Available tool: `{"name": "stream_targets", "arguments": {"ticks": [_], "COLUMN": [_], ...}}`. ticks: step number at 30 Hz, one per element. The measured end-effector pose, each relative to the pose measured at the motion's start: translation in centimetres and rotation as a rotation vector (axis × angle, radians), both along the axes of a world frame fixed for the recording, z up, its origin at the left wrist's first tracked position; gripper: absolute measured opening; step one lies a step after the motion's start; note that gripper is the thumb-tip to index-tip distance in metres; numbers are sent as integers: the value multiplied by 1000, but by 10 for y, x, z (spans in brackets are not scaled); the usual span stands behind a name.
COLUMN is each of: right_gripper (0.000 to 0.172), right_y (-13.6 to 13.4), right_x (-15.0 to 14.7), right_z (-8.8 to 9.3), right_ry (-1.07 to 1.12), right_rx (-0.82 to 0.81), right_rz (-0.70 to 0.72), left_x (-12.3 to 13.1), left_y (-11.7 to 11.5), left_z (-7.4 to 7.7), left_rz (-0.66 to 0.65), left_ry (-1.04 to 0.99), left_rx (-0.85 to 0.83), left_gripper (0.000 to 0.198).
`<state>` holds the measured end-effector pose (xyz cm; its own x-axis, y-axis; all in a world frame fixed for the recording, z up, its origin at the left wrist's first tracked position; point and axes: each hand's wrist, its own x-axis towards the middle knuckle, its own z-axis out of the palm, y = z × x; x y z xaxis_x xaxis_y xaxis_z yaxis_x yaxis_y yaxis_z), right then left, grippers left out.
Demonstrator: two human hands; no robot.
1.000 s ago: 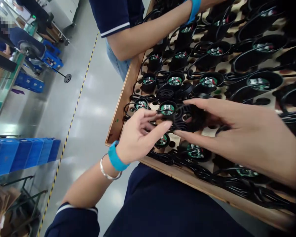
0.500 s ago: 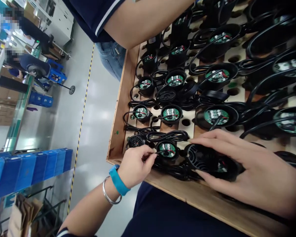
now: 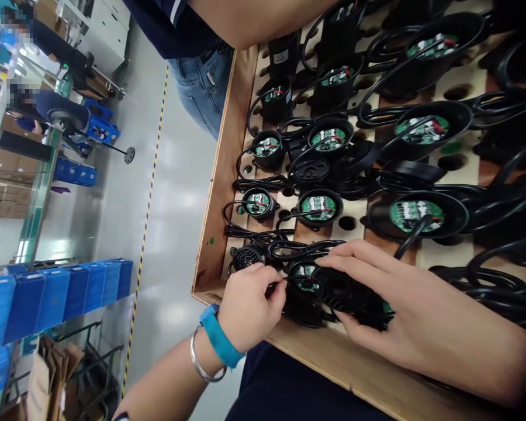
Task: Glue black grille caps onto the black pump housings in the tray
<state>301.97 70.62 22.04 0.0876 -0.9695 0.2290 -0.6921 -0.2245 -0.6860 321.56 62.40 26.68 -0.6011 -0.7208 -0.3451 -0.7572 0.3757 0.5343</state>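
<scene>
Right hand (image 3: 412,321) is spread, its fingers gripping a black cover (image 3: 346,295) at the near edge of the wooden tray (image 3: 221,193). Left hand (image 3: 251,307) is closed, pinching a thin wire (image 3: 289,278) that leads to a round housing (image 3: 305,276) just beside the black cover. A co-worker's arm (image 3: 263,17) crosses the tray's far end.

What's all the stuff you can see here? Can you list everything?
tray: one, brown wood with holes, centre to right.
housings: many, black with green boards, in the tray.
cables: many, black, coiled among the housings.
cover: one, black, grilled, near tray edge.
bins: a row, blue, left.
tape: one line, yellow-black, on the floor.
co-worker's arm: one, top edge.
left hand: blue wristband, silver bangle, pinching a wire.
right hand: gripping the cover.
</scene>
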Motion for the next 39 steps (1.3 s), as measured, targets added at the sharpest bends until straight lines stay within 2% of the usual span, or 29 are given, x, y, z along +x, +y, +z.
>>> {"name": "stream_targets", "arguments": {"ticks": [4,9,14,20,28,39], "right_gripper": [31,24,28,36,43,44], "right_y": [-5,-11,-10,-8,-8,-8], "right_x": [6,13,19,23,29,35], "right_z": [2,3,1,-1,11,12], "right_ry": [78,188,257,302,443,553], "right_rx": [-27,-152,-188,-127,-75,37], "right_rz": [28,13,6,11,6,69], "left_x": [-1,-3,-4,-4,-3,-3], "left_y": [1,1,0,0,0,2], "left_z": [0,0,1,0,-2,-5], "left_rz": [-11,-34,-62,-95,-143,-208], "left_ry": [-20,-41,-80,-98,-137,-175], "left_rx": [-12,-1,14,12,-24,-26], "left_gripper": [14,16,18,18,19,20]}}
